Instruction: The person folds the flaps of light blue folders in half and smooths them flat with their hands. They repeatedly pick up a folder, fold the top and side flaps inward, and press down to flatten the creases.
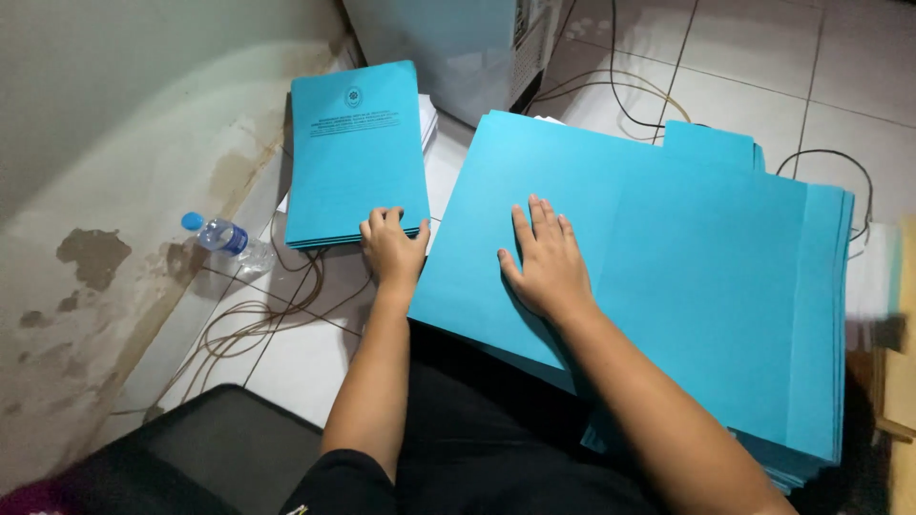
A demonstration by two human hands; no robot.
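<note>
Blue card sheets (687, 248), light and floppy, best lifted by an edge: right hand (546, 262) flat; left hand (391, 250), at nine o'clock, fingers curled on printed covers (355, 153).

Two bare forearms, left hand (392, 250) and right hand (544, 264) without rings, watch or gloves, short plain fingernails, edge of a black short sleeve (336, 482) at the left upper arm — dark black clothing (477, 429) across the lap, no markings visible
</note>
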